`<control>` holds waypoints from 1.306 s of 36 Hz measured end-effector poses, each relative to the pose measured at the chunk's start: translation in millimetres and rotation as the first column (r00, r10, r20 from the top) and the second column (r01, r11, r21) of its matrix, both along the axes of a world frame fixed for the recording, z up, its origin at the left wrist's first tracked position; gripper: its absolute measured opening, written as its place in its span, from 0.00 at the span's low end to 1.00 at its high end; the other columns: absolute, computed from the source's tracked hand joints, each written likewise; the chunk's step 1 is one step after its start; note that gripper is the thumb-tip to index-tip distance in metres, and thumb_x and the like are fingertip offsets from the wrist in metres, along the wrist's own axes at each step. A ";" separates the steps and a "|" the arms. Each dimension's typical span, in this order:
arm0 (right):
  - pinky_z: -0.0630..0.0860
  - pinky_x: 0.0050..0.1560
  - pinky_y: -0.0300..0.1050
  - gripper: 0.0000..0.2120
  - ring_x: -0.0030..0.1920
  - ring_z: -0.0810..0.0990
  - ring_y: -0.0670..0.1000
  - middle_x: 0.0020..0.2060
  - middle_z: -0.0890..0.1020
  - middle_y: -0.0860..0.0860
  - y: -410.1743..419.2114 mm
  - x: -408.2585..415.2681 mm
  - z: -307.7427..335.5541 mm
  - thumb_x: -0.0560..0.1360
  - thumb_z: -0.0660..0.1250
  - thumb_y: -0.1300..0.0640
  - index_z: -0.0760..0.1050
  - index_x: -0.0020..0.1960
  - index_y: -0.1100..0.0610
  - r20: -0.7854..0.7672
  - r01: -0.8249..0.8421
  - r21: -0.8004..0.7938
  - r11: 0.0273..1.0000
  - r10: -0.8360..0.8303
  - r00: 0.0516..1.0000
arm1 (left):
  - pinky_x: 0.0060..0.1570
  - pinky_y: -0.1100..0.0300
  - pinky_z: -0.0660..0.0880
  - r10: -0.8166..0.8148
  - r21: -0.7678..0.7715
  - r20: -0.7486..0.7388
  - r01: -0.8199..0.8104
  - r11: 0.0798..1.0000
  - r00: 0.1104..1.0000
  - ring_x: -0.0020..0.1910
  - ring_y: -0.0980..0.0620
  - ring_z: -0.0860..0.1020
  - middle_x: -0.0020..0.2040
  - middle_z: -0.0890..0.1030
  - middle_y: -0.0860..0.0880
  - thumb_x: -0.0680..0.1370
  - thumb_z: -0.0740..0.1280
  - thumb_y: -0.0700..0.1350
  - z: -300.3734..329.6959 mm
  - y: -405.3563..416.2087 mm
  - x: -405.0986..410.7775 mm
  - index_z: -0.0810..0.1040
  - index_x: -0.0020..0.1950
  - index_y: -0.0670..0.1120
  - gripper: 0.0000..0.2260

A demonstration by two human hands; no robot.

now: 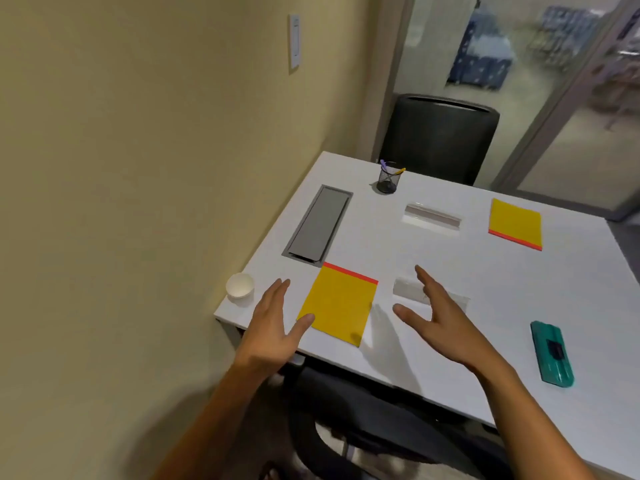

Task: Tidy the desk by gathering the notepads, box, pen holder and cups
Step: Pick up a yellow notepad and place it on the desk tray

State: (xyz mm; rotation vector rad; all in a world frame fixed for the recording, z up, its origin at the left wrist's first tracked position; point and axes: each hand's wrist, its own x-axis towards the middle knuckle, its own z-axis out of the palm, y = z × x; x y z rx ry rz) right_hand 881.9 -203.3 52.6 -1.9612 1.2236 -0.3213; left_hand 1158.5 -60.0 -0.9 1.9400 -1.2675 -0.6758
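Head view: task looks barely begun, everything is scattered over the white desk [450, 341].

- Near yellow notepad [337, 304] lies flat at the front-left, red strip on its far edge. Far yellow notepad [516, 223] lies at the back-right, well apart from the first.
- Mesh pen holder [388, 178] stands upright at the back edge, pens inside.
- White paper cup [239, 285] stands on the front-left corner. Only one cup in view; others can't be seen.
- Teal box [552, 355] lies flat near the front-right edge.
- Two clear, see-through items, one mid-desk [433, 218], one partly behind the right hand [408, 291]; can't tell what they are.

Hands: left hand [273, 327] spread wide, holding nothing, thumb at the near notepad's front corner; contact unclear. Right hand [436, 317] also spread wide and empty, just right of that notepad.

Judgement: nothing gathered yet. Likely first step is the near notepad; then far pad, box, pen holder and cup remain.
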 end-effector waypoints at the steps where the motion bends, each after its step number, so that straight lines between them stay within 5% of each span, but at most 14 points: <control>1: 0.61 0.76 0.55 0.49 0.80 0.59 0.50 0.82 0.55 0.42 0.3 0.3 0.3 0.68 0.62 0.25 0.46 0.82 0.40 0.007 0.013 0.003 1.000 -0.013 1.000 | 0.76 0.56 0.54 -0.015 0.017 -0.018 0.015 1.000 1.000 0.80 0.55 0.54 0.81 0.54 0.54 0.75 0.61 0.67 -2.3 -4.2 1.6 0.52 0.81 0.53 0.39; 16: 0.64 0.76 0.54 0.43 0.79 0.63 0.51 0.81 0.59 0.44 3.5 -6.2 -32.5 0.75 0.68 0.35 0.48 0.82 0.40 0.121 0.174 0.227 0.958 -0.205 0.971 | 0.75 0.50 0.59 -0.037 0.259 -0.191 0.086 0.962 0.981 0.79 0.48 0.59 0.81 0.57 0.49 0.77 0.69 0.58 -39.5 -48.2 12.4 0.53 0.81 0.51 0.38; 26: 0.68 0.72 0.53 0.41 0.75 0.69 0.55 0.80 0.63 0.51 -27.2 41.0 -83.5 0.79 0.67 0.41 0.49 0.83 0.50 -0.081 0.243 0.272 0.931 -0.229 0.970 | 0.76 0.47 0.60 -0.089 0.280 -0.309 0.180 0.943 0.947 0.78 0.44 0.60 0.80 0.59 0.42 0.79 0.69 0.51 -74.4 -108.1 42.7 0.55 0.80 0.43 0.35; 35: 0.70 0.71 0.54 0.40 0.74 0.70 0.58 0.78 0.66 0.55 -39.4 94.9 -148.5 0.80 0.68 0.44 0.51 0.83 0.54 -0.178 0.440 0.422 0.793 -0.403 0.897 | 0.62 0.59 0.67 -0.084 0.380 -0.393 0.245 0.892 0.916 0.73 0.42 0.68 0.77 0.64 0.41 0.80 0.68 0.49 -123.4 -147.4 61.9 0.57 0.79 0.42 0.33; 40: 0.66 0.74 0.55 0.42 0.77 0.65 0.59 0.80 0.62 0.57 -39.0 113.0 -178.2 0.80 0.69 0.45 0.48 0.83 0.57 -0.183 0.536 0.491 0.686 -0.521 0.834 | 0.72 0.48 0.65 -0.018 0.468 -0.414 0.229 0.853 0.910 0.76 0.42 0.64 0.79 0.61 0.44 0.80 0.67 0.52 -144.0 -155.7 65.9 0.55 0.80 0.45 0.34; 47: 0.61 0.78 0.61 0.51 0.80 0.60 0.60 0.82 0.56 0.57 -34.9 133.2 -206.7 0.76 0.74 0.44 0.43 0.83 0.55 -0.135 0.632 0.566 0.530 -0.696 0.705 | 0.71 0.44 0.69 -0.001 0.486 -0.389 0.206 0.849 0.921 0.74 0.43 0.67 0.78 0.64 0.45 0.80 0.67 0.53 -163.7 -164.6 65.7 0.58 0.79 0.46 0.32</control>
